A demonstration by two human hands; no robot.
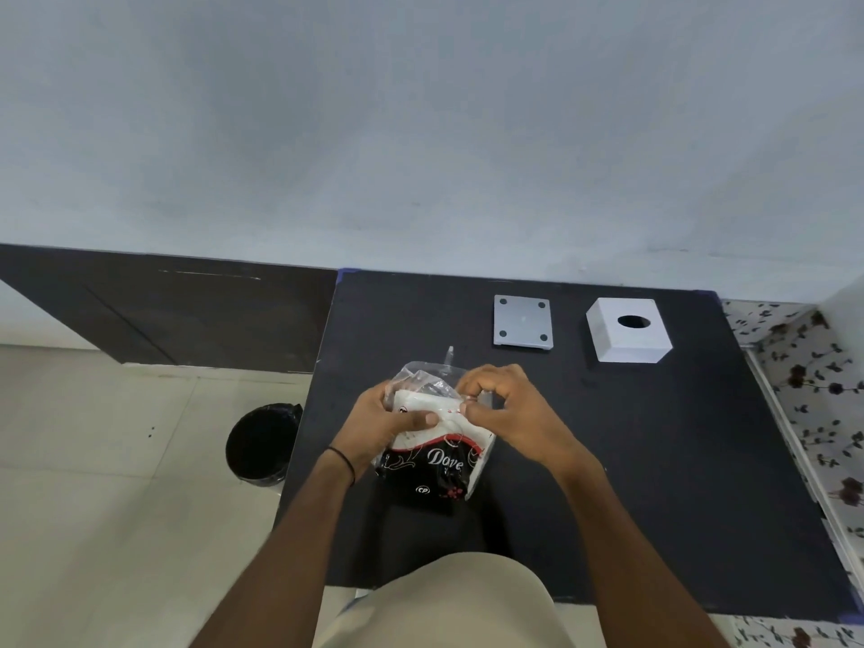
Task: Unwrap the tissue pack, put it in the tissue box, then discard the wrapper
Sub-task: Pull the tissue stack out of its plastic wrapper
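Head view looks down on a black rectangular desk [654, 460] set against a pale wall, where both hands work above its middle, nearer the left edge than the right. The left hand [385, 420] wraps closed around the left side of a plastic-wrapped tissue pack printed black, white and red with "Dove" [437, 453], thumb pressed across its white front. The right hand [507, 413] is curled tight, thumb and fingertips pinching the clear crinkled wrapper [423, 378] at the pack's top right corner; the film bunches loose above the tissues. Toward the far right corner sits a white cube-shaped tissue box with an oval hole [629, 334], and just beside it on the left lies a grey square plate with four dark dots [522, 323]. On the floor off the desk's left edge stands a round bin lined with black plastic [262, 444].
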